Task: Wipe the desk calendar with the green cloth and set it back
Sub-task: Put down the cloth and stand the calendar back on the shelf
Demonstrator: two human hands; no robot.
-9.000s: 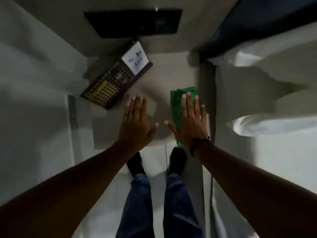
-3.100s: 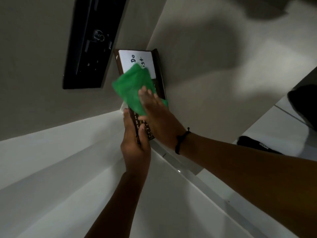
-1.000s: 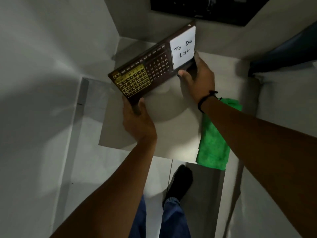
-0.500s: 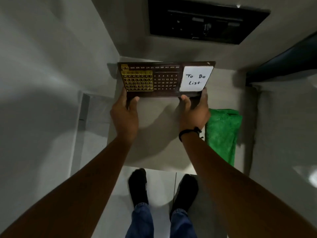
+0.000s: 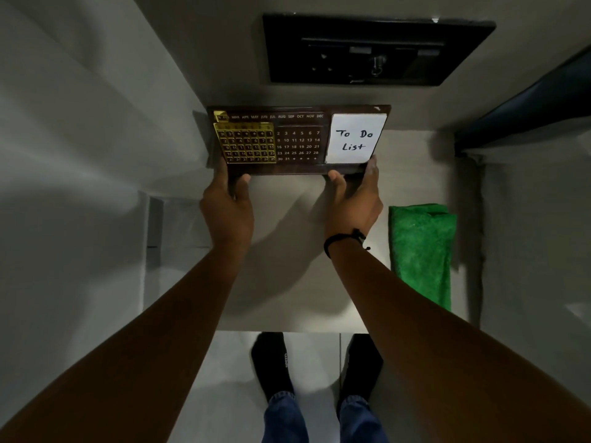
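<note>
I see both hands, left hand [image 5: 227, 208] and right hand [image 5: 353, 199], clamped on the dark brown rectangular desk calendar's [image 5: 297, 139] bottom edge; folded green cloth [image 5: 422, 251] lies beside.

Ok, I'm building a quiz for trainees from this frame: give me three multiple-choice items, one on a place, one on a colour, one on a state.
1. Where does the green cloth lie?
A. On the table, beside the right hand
B. Draped over the calendar
C. On the floor by the feet

2. What colour is the sliding date frame on the desk calendar?
A. Red
B. Gold
C. Blue

3. How is the calendar held?
A. By the left hand alone
B. By nobody
C. By both hands at its lower edge

Answers:
1. A: the folded cloth rests on the table, apart from the right hand.
2. B: the frame over the left date grid is gold.
3. C: the left hand and the right hand each grip the bottom edge.
</note>
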